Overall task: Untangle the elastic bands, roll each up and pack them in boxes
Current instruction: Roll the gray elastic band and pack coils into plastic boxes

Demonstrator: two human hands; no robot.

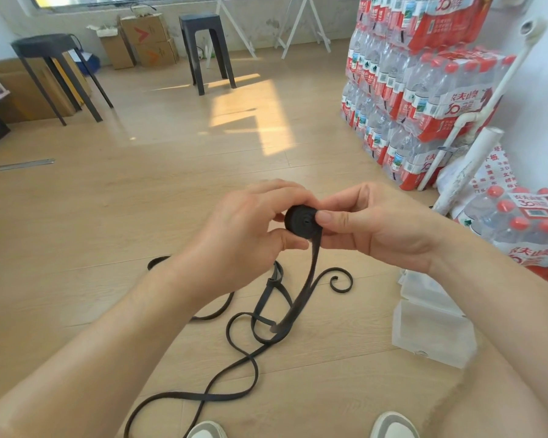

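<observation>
Winding stage. My left hand (244, 235) and right hand (370, 226) each pinch the black roll (301, 221) — a tight grip, so the coil cannot spring open. Below the roll the unwound elastic band (309, 276) trails over the floor (140, 216); lower right, the clear box (434, 330).

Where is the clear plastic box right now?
The box lies on the floor at lower right of the head view, beside the right forearm, right of the loose band.
</observation>
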